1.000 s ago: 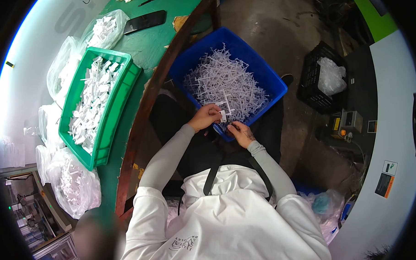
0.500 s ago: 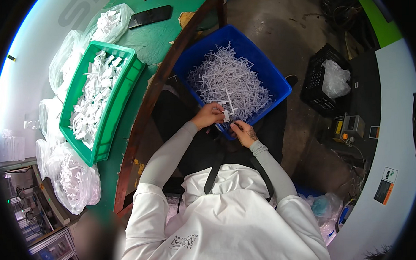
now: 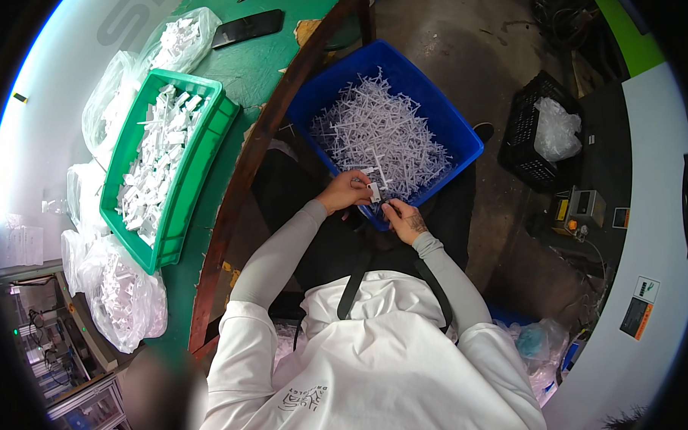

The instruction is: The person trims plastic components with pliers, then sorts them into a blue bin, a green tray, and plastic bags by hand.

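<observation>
Over the near edge of the blue bin (image 3: 456, 128), my left hand (image 3: 343, 191) is closed with its fingertips on a small white plastic part (image 3: 374, 192). A thin white branched stem stands up beside that part; whether it is joined to it or lies in the pile behind, I cannot tell. My right hand (image 3: 406, 221) is just to the right and slightly nearer, thumb and fingers pinched together. What sits in that pinch is too small to make out. A heap of thin white plastic sprigs (image 3: 383, 130) fills the bin below and beyond both hands.
To the left, a green tray (image 3: 179, 213) of white plastic pieces lies on a green table (image 3: 233, 67) with a wooden edge. Plastic bags (image 3: 123, 298) of white parts and a black phone (image 3: 248, 29) are there too. A black crate (image 3: 519, 137) stands on the floor at right.
Almost nothing differs. Both hands stay at the same spot, with only a very slight shift of the right fingers near the white part.
</observation>
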The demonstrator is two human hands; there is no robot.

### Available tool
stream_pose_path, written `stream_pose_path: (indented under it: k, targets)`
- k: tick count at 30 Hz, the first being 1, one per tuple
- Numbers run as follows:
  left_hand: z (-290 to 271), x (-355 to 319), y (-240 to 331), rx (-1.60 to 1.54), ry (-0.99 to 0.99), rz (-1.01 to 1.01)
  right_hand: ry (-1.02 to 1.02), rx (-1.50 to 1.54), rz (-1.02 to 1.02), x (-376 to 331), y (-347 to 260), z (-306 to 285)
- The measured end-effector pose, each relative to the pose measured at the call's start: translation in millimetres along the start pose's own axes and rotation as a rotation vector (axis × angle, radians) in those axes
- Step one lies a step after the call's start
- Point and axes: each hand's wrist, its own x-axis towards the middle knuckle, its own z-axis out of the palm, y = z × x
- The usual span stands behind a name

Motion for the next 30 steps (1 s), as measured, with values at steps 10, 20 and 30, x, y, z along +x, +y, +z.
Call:
stream_pose_path:
  k: [10,20,30]
  targets:
    - [-4,-2,9,-0.174,0.046,-0.189,0.117,-0.378,-0.207,-3,-11,5]
    - [-3,7,-4,-0.117,0.053,-0.086,0.127,-0.309,-0.181,3,0,2]
    - [0,5,-1,0.006,0.054,-0.072,0.119,-0.192,-0.131,0,-1,1]
